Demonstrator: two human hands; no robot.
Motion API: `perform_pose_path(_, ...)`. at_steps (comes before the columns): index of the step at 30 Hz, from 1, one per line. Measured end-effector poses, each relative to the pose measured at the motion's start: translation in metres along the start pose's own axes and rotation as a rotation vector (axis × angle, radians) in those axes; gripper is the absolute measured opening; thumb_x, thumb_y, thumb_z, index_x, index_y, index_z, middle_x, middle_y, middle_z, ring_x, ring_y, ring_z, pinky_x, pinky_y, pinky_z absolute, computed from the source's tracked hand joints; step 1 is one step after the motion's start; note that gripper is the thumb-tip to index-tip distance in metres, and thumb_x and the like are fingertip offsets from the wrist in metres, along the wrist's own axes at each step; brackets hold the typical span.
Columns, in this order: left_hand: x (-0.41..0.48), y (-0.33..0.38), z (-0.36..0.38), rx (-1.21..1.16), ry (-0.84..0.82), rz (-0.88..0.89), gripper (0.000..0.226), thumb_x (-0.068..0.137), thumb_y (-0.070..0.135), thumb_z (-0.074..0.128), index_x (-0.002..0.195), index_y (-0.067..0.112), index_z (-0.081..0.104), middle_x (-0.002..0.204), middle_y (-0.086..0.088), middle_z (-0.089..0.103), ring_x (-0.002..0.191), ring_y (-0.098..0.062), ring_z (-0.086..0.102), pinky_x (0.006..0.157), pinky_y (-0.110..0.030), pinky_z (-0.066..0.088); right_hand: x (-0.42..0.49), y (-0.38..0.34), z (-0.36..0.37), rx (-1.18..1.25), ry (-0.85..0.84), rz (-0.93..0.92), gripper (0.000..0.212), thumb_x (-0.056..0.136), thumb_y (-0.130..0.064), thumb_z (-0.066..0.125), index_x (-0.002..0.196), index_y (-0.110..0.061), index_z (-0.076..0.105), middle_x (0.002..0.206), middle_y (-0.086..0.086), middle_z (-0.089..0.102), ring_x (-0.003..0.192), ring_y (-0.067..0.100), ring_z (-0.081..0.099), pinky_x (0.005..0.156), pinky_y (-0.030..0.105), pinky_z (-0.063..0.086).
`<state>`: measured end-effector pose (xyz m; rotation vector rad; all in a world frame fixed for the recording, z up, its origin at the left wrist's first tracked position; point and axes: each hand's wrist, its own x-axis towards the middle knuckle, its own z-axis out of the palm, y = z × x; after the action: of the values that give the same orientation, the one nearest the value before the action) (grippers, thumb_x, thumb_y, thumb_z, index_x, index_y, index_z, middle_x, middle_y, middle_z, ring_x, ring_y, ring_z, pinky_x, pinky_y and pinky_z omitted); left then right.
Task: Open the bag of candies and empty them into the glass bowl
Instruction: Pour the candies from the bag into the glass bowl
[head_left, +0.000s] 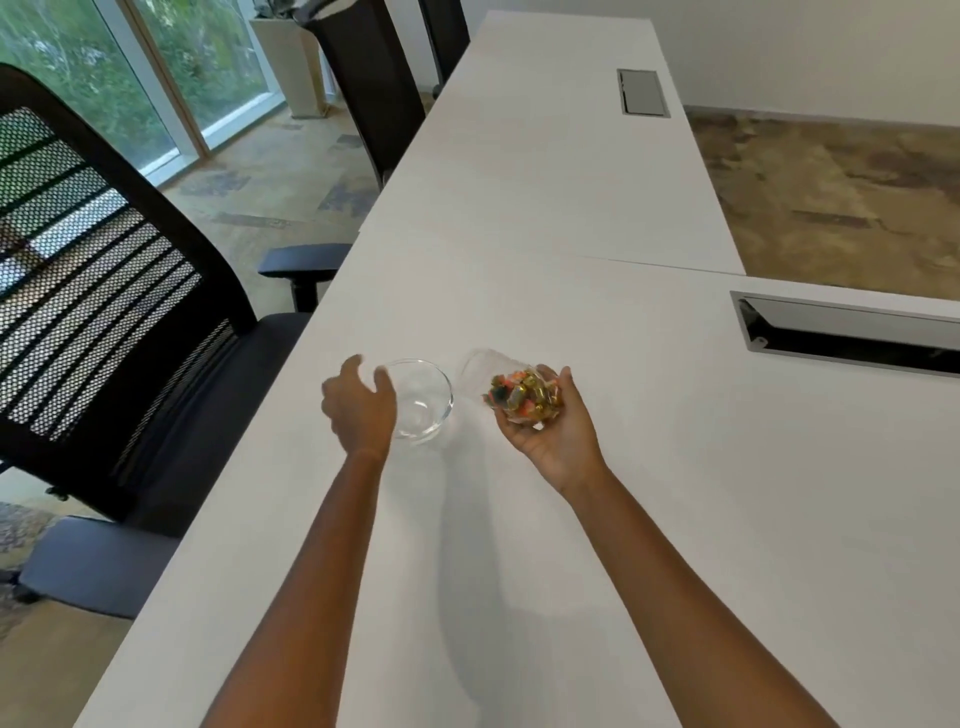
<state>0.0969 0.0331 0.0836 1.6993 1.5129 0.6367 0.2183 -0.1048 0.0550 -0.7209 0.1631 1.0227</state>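
Note:
A clear glass bowl (423, 402) stands on the white table and holds nothing that I can see. My left hand (358, 402) curves around the bowl's left rim, fingers apart; I cannot tell whether it touches the glass. My right hand (550, 431) is palm up just right of the bowl and cradles a clear plastic bag of candies (522, 397). The candies are gold, orange and dark wrapped pieces bunched in the bag's lower part. The bag's empty transparent top (478, 366) points toward the bowl and looks blurred.
The long white table (571, 519) has a recessed cable box (852, 332) at the right and another (641, 92) farther back. Black mesh office chairs (114, 291) stand along the left edge, one armrest (301, 262) close to the table.

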Motion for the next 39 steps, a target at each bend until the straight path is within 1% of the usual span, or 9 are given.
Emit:
perform_pose_path(4, 0.018, -0.022, 0.004, 0.031, -0.109, -0.165, 0.049, 0.097, 0.024, 0.036, 0.140, 0.001, 0.032, 0.143, -0.028, 0.036, 0.132, -0.040, 0.036, 0.109, -0.044, 0.031, 0.021, 0.008, 0.021, -0.078, 0.033, 0.039, 0.027, 0.091, -0.040, 0.050, 0.084, -0.018, 0.063, 0.106, 0.008, 0.061, 0.101, 0.028, 0.061, 0.078, 0.041, 0.056)
perform_pose_path(9, 0.028, -0.036, 0.015, -0.031, -0.169, -0.231, 0.042, 0.098, 0.017, 0.030, 0.125, -0.010, 0.046, 0.135, -0.028, 0.048, 0.123, -0.041, 0.047, 0.104, -0.047, 0.042, 0.037, 0.023, 0.036, -0.290, 0.097, 0.066, 0.032, 0.096, -0.037, 0.041, 0.081, -0.019, 0.063, 0.096, 0.005, 0.059, 0.087, 0.021, 0.060, 0.080, 0.040, 0.053)
perform_pose_path(14, 0.027, -0.039, 0.019, -0.170, -0.132, -0.304, 0.036, 0.097, 0.012, 0.031, 0.111, -0.011, 0.055, 0.117, -0.030, 0.059, 0.073, -0.040, 0.061, 0.087, -0.050, 0.055, 0.043, 0.027, 0.054, -0.621, 0.088, -0.006, 0.033, 0.096, -0.036, 0.037, 0.086, -0.021, 0.065, 0.102, 0.004, 0.055, 0.091, 0.022, 0.058, 0.081, 0.034, 0.052)
perform_pose_path(17, 0.025, -0.040, 0.019, -0.208, -0.128, -0.316, 0.035, 0.096, 0.012, 0.032, 0.113, -0.009, 0.055, 0.119, -0.028, 0.059, 0.097, -0.047, 0.062, 0.085, -0.052, 0.055, 0.044, 0.029, 0.068, -0.895, 0.062, -0.095, 0.033, 0.096, -0.034, 0.037, 0.097, -0.019, 0.066, 0.100, 0.007, 0.055, 0.089, 0.022, 0.056, 0.075, 0.031, 0.049)
perform_pose_path(21, 0.024, -0.040, 0.018, -0.221, -0.127, -0.323, 0.035, 0.097, 0.012, 0.033, 0.117, -0.005, 0.055, 0.122, -0.025, 0.058, 0.103, -0.046, 0.060, 0.083, -0.053, 0.056, 0.048, 0.036, 0.083, -1.202, -0.015, -0.260, 0.036, 0.095, -0.025, 0.040, 0.098, -0.007, 0.071, 0.097, 0.010, 0.059, 0.080, 0.019, 0.058, 0.058, 0.018, 0.046)
perform_pose_path(26, 0.024, -0.040, 0.016, -0.227, -0.139, -0.326, 0.036, 0.097, 0.014, 0.032, 0.115, -0.006, 0.055, 0.122, -0.025, 0.059, 0.108, -0.044, 0.058, 0.088, -0.052, 0.054, 0.048, 0.042, 0.095, -1.504, -0.139, -0.360, 0.034, 0.095, -0.017, 0.041, 0.098, -0.005, 0.072, 0.119, 0.021, 0.060, 0.116, 0.030, 0.052, 0.104, 0.047, 0.039)
perform_pose_path(31, 0.026, -0.043, 0.019, -0.213, -0.144, -0.301, 0.037, 0.097, 0.015, 0.031, 0.112, -0.008, 0.056, 0.121, -0.028, 0.059, 0.112, -0.043, 0.057, 0.096, -0.051, 0.049, 0.037, 0.038, 0.109, -1.625, -0.229, -0.430, 0.032, 0.096, -0.018, 0.040, 0.102, -0.007, 0.070, 0.112, 0.004, 0.056, 0.126, 0.023, 0.040, 0.110, 0.041, 0.029)
perform_pose_path(34, 0.025, -0.043, 0.019, -0.214, -0.144, -0.293, 0.037, 0.097, 0.015, 0.031, 0.113, -0.007, 0.056, 0.121, -0.027, 0.059, 0.110, -0.042, 0.058, 0.096, -0.050, 0.050, 0.032, 0.035, 0.116, -1.697, -0.231, -0.476, 0.034, 0.097, -0.022, 0.040, 0.105, -0.010, 0.070, 0.133, 0.014, 0.045, 0.127, 0.028, 0.039, 0.103, 0.035, 0.033)
perform_pose_path(39, 0.026, -0.045, 0.019, -0.212, -0.144, -0.285, 0.038, 0.098, 0.016, 0.030, 0.116, -0.005, 0.055, 0.122, -0.026, 0.058, 0.111, -0.042, 0.057, 0.096, -0.050, 0.050, 0.027, 0.030, 0.124, -1.723, -0.244, -0.587, 0.033, 0.097, -0.022, 0.040, 0.106, -0.012, 0.070, 0.138, 0.013, 0.042, 0.128, 0.030, 0.037, 0.090, 0.026, 0.033)
